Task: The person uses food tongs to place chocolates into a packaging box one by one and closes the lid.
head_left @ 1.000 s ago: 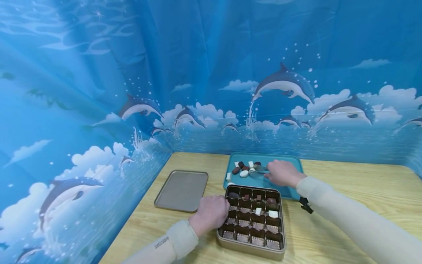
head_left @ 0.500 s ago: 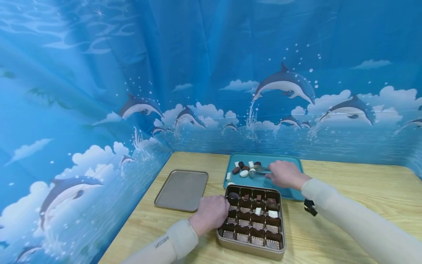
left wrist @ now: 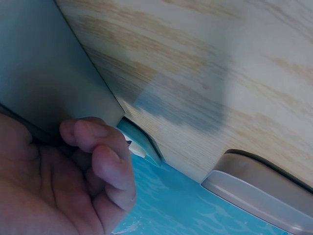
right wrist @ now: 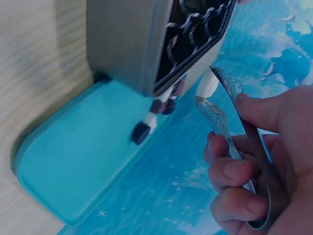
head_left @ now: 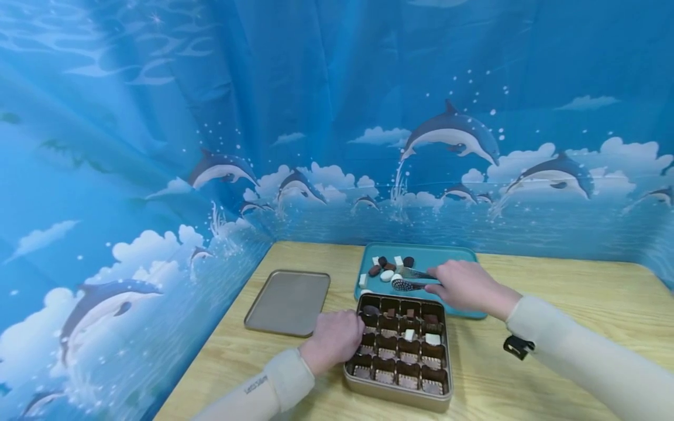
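My left hand [head_left: 333,339] is at the left side of a bronze tin [head_left: 397,397] with a brown compartment insert. In the left wrist view its fingers [left wrist: 115,169] curl, and the thumb and forefinger seem to pinch the tin's rim. My right hand [head_left: 466,285] holds metal tongs with perforated tips [head_left: 406,285] above the teal tray, just behind the tin. A white chocolate piece [right wrist: 208,84] sits between the tong tips in the right wrist view. Dark chocolates [head_left: 371,310] fill the tin's back row; two white pieces [head_left: 433,339] lie in the second row's right-hand compartments.
On the teal tray [head_left: 442,252] behind the tin, several dark and white chocolates [head_left: 387,275] lie at its left. The tin's lid [head_left: 288,303] lies flat on the wooden table [head_left: 568,298], left of the tin. A blue dolphin curtain [head_left: 326,117] stands behind.
My right hand has moved right and a little nearer, and the tongs have come up off the tray with the white piece. The left hand and tin hold their place.
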{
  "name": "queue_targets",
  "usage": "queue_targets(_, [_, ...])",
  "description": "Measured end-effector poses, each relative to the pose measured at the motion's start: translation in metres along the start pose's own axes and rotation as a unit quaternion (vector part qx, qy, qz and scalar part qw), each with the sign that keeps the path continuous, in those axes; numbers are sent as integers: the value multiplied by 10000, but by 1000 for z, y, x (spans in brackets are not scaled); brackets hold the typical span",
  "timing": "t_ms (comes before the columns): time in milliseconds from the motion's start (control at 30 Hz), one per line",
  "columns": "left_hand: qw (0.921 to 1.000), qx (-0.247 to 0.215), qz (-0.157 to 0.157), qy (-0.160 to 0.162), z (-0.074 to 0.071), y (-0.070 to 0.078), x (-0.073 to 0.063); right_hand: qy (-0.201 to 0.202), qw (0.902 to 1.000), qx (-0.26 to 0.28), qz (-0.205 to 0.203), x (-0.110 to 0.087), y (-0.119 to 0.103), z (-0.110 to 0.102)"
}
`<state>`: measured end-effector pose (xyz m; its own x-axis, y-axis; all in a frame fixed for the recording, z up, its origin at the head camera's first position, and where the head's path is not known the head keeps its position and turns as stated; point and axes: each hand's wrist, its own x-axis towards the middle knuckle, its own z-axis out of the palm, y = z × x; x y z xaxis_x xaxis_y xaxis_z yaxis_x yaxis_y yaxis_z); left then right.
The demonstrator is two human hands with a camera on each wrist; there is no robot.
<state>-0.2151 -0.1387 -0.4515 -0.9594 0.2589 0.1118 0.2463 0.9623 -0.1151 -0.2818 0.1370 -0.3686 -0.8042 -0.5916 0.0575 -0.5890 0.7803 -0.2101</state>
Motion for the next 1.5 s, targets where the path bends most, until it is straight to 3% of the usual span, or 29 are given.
queue_targets(433, [9999,-52,-35,96,-2,0,0,122,9983,-201,-531,-33,-35,-6])
queue_targets(900, [9998,1,-42,168,-1,0,0,-112,9981,224,-568,-45,-49,9])
queue_targets(1200, [9999,-54,-41,93,0,-1,0,-66,9988,198,-449,-40,-46,8])
queue_targets(1500, [9999,-104,20,85,1,-2,0,281,9992,-18,-267,-15,-25,9])
